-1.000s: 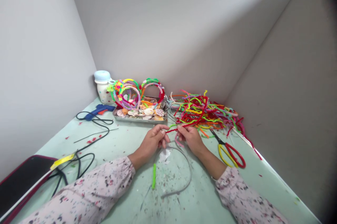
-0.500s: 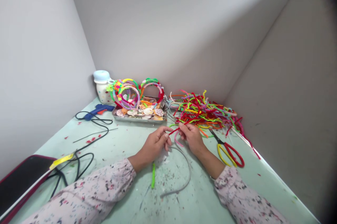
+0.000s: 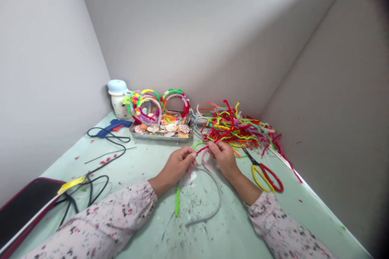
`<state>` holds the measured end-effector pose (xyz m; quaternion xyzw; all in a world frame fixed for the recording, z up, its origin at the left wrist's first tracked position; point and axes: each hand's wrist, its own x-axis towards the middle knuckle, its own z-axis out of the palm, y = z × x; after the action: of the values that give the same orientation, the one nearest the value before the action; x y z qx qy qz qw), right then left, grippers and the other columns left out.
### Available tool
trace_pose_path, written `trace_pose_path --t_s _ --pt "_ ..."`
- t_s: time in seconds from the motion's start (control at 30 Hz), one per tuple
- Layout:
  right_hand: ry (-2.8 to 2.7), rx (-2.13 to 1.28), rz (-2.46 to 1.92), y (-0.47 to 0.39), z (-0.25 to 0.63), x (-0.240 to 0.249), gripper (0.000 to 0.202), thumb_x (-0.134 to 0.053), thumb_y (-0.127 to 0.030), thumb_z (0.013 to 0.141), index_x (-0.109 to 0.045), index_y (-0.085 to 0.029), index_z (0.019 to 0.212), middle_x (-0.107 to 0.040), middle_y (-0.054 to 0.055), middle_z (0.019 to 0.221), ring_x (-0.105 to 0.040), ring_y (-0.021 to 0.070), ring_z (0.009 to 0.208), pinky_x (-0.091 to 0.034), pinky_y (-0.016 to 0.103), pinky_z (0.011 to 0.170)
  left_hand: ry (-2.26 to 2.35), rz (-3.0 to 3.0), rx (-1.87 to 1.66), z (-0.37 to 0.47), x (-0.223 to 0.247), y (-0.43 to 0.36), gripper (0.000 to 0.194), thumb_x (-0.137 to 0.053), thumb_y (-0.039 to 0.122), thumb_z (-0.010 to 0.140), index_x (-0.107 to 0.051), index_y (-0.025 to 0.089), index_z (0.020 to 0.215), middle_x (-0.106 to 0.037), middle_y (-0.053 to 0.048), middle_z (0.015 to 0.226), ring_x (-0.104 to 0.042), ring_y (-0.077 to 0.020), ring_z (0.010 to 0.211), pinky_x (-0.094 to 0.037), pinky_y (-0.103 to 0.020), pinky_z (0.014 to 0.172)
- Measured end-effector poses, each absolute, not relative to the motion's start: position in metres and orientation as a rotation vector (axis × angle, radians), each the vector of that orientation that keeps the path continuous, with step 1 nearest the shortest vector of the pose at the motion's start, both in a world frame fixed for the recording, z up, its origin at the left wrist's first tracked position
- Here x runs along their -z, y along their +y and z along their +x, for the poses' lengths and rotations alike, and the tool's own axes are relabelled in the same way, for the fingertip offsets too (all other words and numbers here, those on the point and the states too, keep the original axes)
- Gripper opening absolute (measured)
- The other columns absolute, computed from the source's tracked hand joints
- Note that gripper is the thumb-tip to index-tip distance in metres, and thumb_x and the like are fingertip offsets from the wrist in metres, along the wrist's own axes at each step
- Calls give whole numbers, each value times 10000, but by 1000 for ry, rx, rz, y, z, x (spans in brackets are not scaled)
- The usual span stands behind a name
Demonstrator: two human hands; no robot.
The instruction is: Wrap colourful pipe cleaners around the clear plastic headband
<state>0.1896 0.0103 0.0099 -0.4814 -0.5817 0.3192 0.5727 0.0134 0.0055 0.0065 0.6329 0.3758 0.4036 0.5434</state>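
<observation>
A red pipe cleaner point(image 3: 202, 149) stretches between my two hands above the table. My left hand point(image 3: 179, 163) pinches its near end between thumb and fingers. Farther along, my right hand point(image 3: 223, 159) grips it, and the rest curves up toward the pile behind. Under my hands lies a thin grey hoop point(image 3: 219, 194), its lower end free; a short green pipe cleaner piece point(image 3: 177, 202) is near my left wrist. A pink pipe cleaner point(image 3: 205, 159) hangs or lies between my hands; I cannot tell which.
Behind are a metal tray point(image 3: 161, 139) of seashells with colourful wrapped headbands point(image 3: 148, 109), and a pipe cleaner pile point(image 3: 240, 129). Scissors point(image 3: 264, 174) lie right. A blue glue gun point(image 3: 114, 127), black cord point(image 3: 121, 153), white jar point(image 3: 118, 99) and dark tablet-like object point(image 3: 27, 198) stand left.
My right hand has shifted slightly, and a red pipe cleaner now arcs up over the pile. My left hand keeps its pinch, almost unmoved.
</observation>
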Motion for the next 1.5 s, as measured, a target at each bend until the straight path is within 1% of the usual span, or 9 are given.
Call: trace_pose_path --t_s 0.1,0.2,0.3,0.47,0.77,0.93,1.07,1.23,1.5 --pt "-1386 -859 -1074 9 188 -10 232 -614 -385 773 -610 -157 733 -527 -33 545 -479 105 500 -396 227 511 935 1506 -980 13 -7 6 239 -496 385 833 -539 150 810 -577 19 662 -422 -59 426 -305 -183 420" --pt "-1424 -1009 -1032 7 184 -9 252 -643 -364 744 -646 -157 888 -554 -27 567 -473 104 466 -374 218 442 956 1519 -993 12 -8 7 250 -497 392 828 -542 152 771 -514 42 576 -412 -69 430 -293 -186 424" --pt "-1450 -1018 -1038 6 181 -9 230 -625 -373 758 -670 -159 833 -546 -23 541 -447 99 437 -352 217 414 957 1528 -988 13 -8 6 266 -493 402 830 -534 155 739 -472 54 521 -391 -75 428 -287 -191 433" --pt "-1459 -846 -1102 6 182 -11 245 -624 -384 758 -657 -155 679 -554 -9 549 -475 111 496 -385 226 482 958 1610 -955 15 -10 2 258 -488 391 832 -527 163 718 -481 49 533 -404 -86 445 -312 -205 461" --pt "-1462 -748 -1173 7 185 -9 271 -626 -390 753 -640 -147 633 -543 -15 529 -465 111 496 -373 227 489 1057 1763 -1016 15 -9 0 216 -480 335 837 -569 166 736 -531 23 591 -458 -107 515 -350 -222 536" --pt "-1499 -708 -1149 8 185 -7 242 -634 -381 751 -664 -151 680 -597 13 599 -513 129 539 -415 236 524 989 1618 -1017 14 -5 3 212 -528 368 806 -564 161 778 -506 32 616 -440 -93 496 -362 -212 494" --pt "-1516 -796 -1081 7 184 -6 209 -635 -362 754 -682 -158 756 -641 35 684 -537 129 555 -438 240 531 965 1572 -1036 13 -7 3 215 -539 373 800 -549 159 778 -477 42 596 -421 -85 489 -338 -199 471" --pt "-1504 -916 -1044 5 182 -8 219 -645 -367 745 -677 -168 832 -635 25 666 -496 106 475 -410 228 452 963 1560 -1048 13 -9 3 227 -518 377 812 -555 158 764 -474 42 592 -410 -83 491 -333 -201 483" --pt "-1446 -774 -1089 6 186 -10 215 -639 -361 757 -678 -160 825 -613 9 635 -519 120 535 -432 234 522 1024 1592 -1021 14 -6 4 236 -477 372 836 -556 163 762 -468 43 531 -412 -98 483 -317 -211 496"
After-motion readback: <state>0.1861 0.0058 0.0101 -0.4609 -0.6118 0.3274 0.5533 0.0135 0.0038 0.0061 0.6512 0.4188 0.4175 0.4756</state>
